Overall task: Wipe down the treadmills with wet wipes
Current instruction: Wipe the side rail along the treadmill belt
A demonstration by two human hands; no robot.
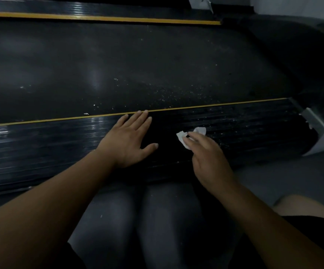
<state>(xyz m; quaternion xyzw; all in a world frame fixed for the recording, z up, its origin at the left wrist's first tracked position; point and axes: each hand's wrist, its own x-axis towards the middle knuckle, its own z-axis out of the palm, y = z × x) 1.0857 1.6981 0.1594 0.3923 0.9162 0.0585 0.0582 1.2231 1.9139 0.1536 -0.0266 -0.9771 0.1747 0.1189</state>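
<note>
Your left hand (130,138) is lying flat, fingers straight and slightly spread, on the treadmill's ribbed side rail (244,123). At its 3 o'clock, your right hand (207,158) is pinching a crumpled white wet wipe (181,137) against the rail. The belt (118,65) is lying at 12 o'clock.

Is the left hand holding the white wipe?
No, the left hand lies flat and empty on the ribbed side rail, while the right hand pinches the wipe.
</note>
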